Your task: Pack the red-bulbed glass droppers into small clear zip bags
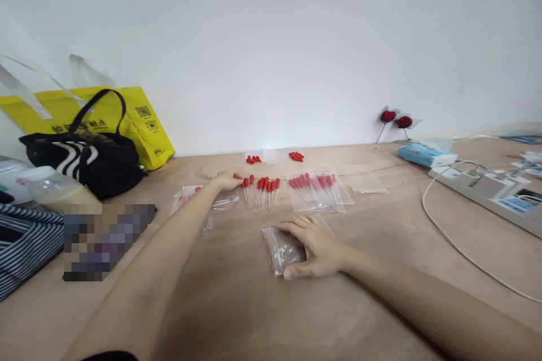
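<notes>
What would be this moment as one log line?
left hand: at loose droppers | right hand: on plastic bag, fingers spread | right of loose droppers: bagged droppers | far right: tissues, power strip

- On the table (237,293), a zip bag (283,251) was partly covered by the fingers (298,227) of the right hand (317,248).
- Just right of the left hand's fingers, at the left hand (228,180), loose droppers (262,183) were spread.
- Beyond the right fingers, bagged droppers (301,182) were laid.
- Far left, a tote (150,138) was placed behind a handbag (112,166).
- Far right, a tissue pack (425,154) was set beside a power strip (520,213).
</notes>
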`<state>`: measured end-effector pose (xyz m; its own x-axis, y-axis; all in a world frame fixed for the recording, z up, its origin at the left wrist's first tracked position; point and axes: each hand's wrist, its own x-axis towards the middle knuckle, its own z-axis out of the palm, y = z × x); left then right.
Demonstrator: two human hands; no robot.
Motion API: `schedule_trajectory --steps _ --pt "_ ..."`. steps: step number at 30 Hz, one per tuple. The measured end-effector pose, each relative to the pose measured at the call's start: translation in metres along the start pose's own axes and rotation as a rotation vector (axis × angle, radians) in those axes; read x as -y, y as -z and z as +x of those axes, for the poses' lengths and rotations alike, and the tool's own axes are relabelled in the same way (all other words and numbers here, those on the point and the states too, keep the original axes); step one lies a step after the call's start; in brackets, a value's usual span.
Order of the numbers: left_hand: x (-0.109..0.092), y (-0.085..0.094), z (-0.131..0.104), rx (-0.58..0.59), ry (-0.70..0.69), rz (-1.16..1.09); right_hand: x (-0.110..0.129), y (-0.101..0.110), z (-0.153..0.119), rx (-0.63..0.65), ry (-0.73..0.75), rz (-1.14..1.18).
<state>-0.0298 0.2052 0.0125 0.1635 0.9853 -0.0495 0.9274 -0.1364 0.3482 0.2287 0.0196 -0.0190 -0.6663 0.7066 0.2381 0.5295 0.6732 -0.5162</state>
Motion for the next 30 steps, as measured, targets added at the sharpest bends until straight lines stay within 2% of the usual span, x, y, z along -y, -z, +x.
schedule_trajectory --steps 6,10,13,16,17,19,21,23,26,30 --pt "-0.009 0.000 0.000 0.061 -0.053 -0.090 0.001 0.000 0.000 0.008 -0.020 -0.048" --pt "-0.012 0.012 -0.009 0.036 -0.096 -0.190 0.002 0.000 0.000 0.011 -0.024 -0.056" --pt "-0.008 0.027 -0.029 -0.075 -0.131 -0.269 0.002 -0.001 -0.001 0.008 -0.025 -0.058" --pt "-0.003 0.034 -0.066 -0.300 -0.185 -0.456 0.002 -0.001 -0.001 0.002 -0.018 -0.061" --pt "-0.002 0.033 -0.082 -0.372 -0.198 -0.569 0.002 -0.002 -0.001 0.001 -0.016 -0.062" --pt "-0.002 0.024 -0.114 -0.403 -0.145 -0.770 0.002 -0.002 -0.001 -0.002 -0.009 -0.066" --pt "-0.004 0.009 -0.144 -0.375 -0.071 -0.952 0.002 -0.002 -0.001 -0.004 -0.006 -0.071" --pt "-0.006 -0.007 -0.168 -0.309 -0.009 -1.042 0.002 -0.002 -0.002 -0.004 -0.009 -0.076" --pt "-0.010 -0.026 -0.187 -0.290 0.031 -1.103 0.002 -0.002 -0.002 -0.005 -0.015 -0.082" --pt "-0.017 -0.037 -0.191 -0.266 0.008 -1.087 0.002 -0.002 -0.002 -0.007 -0.010 -0.085"
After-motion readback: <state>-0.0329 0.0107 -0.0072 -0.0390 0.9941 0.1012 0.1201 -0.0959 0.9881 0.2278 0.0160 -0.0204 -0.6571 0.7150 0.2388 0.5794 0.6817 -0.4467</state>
